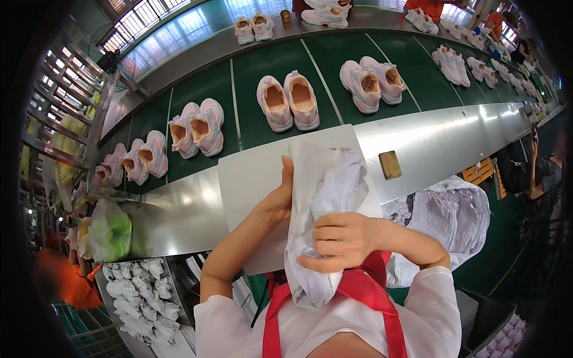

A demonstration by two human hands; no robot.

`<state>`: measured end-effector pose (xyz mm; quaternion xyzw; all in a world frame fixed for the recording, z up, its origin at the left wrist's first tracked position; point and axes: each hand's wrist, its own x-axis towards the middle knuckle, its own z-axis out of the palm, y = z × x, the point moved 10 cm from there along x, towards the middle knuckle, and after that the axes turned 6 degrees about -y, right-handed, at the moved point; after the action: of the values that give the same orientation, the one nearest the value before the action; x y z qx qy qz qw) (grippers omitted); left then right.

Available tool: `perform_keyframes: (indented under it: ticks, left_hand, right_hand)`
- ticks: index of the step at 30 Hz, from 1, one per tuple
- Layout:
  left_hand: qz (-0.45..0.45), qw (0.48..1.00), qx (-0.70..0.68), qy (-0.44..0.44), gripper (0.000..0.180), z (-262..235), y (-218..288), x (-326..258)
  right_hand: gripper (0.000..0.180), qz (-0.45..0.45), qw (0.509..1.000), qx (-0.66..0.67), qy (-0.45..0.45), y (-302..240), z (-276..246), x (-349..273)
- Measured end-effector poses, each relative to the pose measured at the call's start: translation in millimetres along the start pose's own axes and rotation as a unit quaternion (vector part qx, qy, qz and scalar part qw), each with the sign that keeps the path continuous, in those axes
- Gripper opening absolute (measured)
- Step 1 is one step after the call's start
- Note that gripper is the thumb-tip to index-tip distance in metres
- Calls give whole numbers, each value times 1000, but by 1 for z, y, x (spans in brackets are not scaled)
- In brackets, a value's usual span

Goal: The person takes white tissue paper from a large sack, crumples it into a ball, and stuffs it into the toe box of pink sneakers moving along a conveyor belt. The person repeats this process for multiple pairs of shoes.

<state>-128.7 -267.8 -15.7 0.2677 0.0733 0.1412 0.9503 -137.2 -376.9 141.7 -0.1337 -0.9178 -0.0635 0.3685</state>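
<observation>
I hold a bundle of white tissue paper [325, 197] upright in front of my chest, over a white board [250, 179] on the steel bench. My left hand [280, 194] presses its left side with the thumb raised along the sheet. Clamped around the crumpled lower part are the curled fingers of my right hand [340, 238]. Beyond the board, a green conveyor belt [250, 71] carries pairs of pale pink sneakers; the nearest pair [287, 101] lies straight ahead.
A small brown block [390, 164] lies on the steel bench [441, 140]. A heap of white paper sheets [453, 215] sits at my right, a bin of crumpled paper wads [140, 292] at lower left beside a green bag [110, 230]. Other people stand around the edges.
</observation>
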Motion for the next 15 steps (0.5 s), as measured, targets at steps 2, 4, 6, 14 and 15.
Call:
perform_keyframes:
  ticks: [2,4,6,14,15]
  left_hand:
    - [-32,999,15,-22,86,0,-4,1]
    - [-42,998,9,-47,57,36,4,11]
    - [-47,981,158,101,43,22,9,14]
    - [173,959,206,83,78,-30,63,-48]
    - [195,947,250,53,90,-7,73,-45]
  right_hand:
    - [21,6,999,27,-18,2,13,0]
    - [24,33,997,53,-39,13,16,-2]
    - [28,106,991,78,25,31,6,-13]
    - [54,518,746,325,262,109,14,-81]
    - [55,526,745,338,232,111,17,-84]
